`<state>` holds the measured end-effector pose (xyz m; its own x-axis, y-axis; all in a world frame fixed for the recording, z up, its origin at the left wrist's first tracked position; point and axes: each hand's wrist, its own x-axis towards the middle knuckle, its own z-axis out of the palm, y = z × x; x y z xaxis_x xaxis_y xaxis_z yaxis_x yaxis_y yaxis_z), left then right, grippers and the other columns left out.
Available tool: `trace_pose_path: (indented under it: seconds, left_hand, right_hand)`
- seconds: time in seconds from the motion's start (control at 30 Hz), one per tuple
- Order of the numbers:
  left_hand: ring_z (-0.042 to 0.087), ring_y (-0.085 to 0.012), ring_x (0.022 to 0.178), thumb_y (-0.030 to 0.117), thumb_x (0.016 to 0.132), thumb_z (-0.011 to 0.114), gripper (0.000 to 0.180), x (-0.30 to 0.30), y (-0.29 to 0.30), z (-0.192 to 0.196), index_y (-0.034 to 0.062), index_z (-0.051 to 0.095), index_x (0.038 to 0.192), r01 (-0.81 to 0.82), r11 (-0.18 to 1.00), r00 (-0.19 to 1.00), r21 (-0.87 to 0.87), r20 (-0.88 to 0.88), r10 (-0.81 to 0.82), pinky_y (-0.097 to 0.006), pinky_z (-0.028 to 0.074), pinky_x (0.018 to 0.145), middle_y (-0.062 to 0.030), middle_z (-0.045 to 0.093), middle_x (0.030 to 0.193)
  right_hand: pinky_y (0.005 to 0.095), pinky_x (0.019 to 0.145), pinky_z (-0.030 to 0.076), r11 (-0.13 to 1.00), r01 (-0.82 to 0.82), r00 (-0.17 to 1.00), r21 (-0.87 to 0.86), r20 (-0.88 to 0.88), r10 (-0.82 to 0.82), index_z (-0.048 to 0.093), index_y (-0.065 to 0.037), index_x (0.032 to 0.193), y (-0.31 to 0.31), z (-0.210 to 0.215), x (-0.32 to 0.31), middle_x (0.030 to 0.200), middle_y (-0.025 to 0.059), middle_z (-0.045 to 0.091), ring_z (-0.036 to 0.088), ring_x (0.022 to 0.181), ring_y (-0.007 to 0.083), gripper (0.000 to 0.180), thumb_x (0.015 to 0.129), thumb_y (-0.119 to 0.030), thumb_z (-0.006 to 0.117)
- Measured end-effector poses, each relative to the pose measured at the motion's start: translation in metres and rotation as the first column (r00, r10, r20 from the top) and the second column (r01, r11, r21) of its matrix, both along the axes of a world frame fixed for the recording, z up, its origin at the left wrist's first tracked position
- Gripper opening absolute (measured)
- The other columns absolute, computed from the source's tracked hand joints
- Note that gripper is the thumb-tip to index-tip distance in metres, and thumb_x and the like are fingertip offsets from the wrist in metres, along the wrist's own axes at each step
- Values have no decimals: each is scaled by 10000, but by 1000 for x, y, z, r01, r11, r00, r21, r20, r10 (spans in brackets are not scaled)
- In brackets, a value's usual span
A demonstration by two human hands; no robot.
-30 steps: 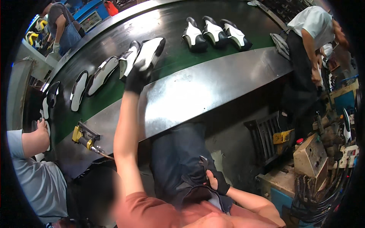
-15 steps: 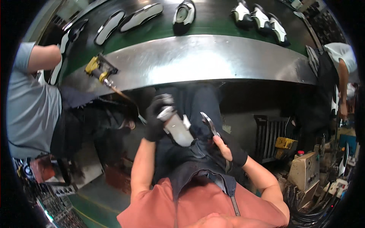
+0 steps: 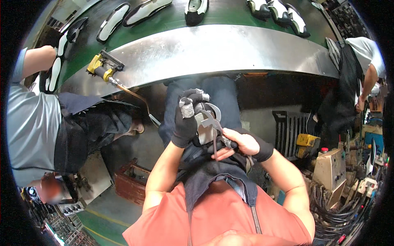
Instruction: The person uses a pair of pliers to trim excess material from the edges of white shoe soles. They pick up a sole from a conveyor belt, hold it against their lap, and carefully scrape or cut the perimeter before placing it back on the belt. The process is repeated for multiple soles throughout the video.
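Note:
My left hand (image 3: 184, 125), in a black glove with silver tape round the fingertips, grips a shoe (image 3: 204, 135) over my lap. The shoe's pale underside shows in part; the rest lies behind my fingers and the tool. My right hand (image 3: 246, 143), in a black glove with bare fingers, holds metal pincers (image 3: 211, 122) by the handles. Their curved jaws are spread and overlap the shoe near my left fingers. Whether the jaws touch the shoe I cannot tell.
A yellow air stapler (image 3: 100, 69) with a hose rests on the bench's metal edge (image 3: 197, 49). Several black-and-white shoes (image 3: 113, 22) lie on the green belt beyond. Co-workers stand at both sides. A reddish-brown wooden stool (image 3: 131, 183) is at lower left, a control box (image 3: 328, 176) at right.
My right hand has brought the pincers left to the shoe, and their jaws have spread. My left hand has moved slightly right with the shoe, now more hidden.

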<state>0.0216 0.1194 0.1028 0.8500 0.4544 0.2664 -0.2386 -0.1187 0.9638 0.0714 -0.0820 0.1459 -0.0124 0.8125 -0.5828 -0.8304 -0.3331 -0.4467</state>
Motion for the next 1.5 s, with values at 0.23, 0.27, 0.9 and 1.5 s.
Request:
trace_pose_path:
  seconds: [0.23, 0.27, 0.9, 1.5]
  left_hand:
    - [523, -257, 1021, 344, 962, 339, 452, 1, -18, -1, 14, 645, 919, -98, 995, 994, 31, -37, 99, -383, 409, 891, -118, 582, 997]
    - [525, -258, 1019, 345, 962, 334, 457, 2, -13, -1, 15, 646, 918, -101, 995, 994, 28, -40, 102, -384, 407, 894, -118, 587, 989]
    - [579, -251, 979, 493, 949, 235, 688, 29, 13, -44, 11, 707, 815, -82, 996, 995, -39, -55, 79, -389, 360, 973, -106, 676, 861]
    - [590, -245, 960, 477, 945, 252, 671, 24, 20, -52, 0, 706, 815, -65, 993, 997, -97, -46, 61, -384, 382, 958, -114, 680, 866]
  right_hand:
    - [300, 806, 492, 957, -222, 902, -184, 334, 274, 453, -94, 1290, 4, 23, 26, 1196, 63, 514, 569, 952, 153, 481, 981, -449, 352]
    - [268, 743, 493, 968, -193, 920, -162, 312, 236, 504, -91, 1219, 9, 24, 24, 1091, 56, 568, 589, 858, 140, 469, 977, -463, 354]
    - [320, 820, 503, 958, 281, 948, -66, -136, -287, 575, -11, 1034, 43, -43, -15, 902, 119, 620, 625, 800, 226, 514, 971, -472, 358]
    - [272, 884, 423, 973, 225, 857, 44, 467, -219, 534, -23, 1193, 33, -85, -27, 992, 52, 585, 530, 879, 118, 430, 1016, -333, 294]
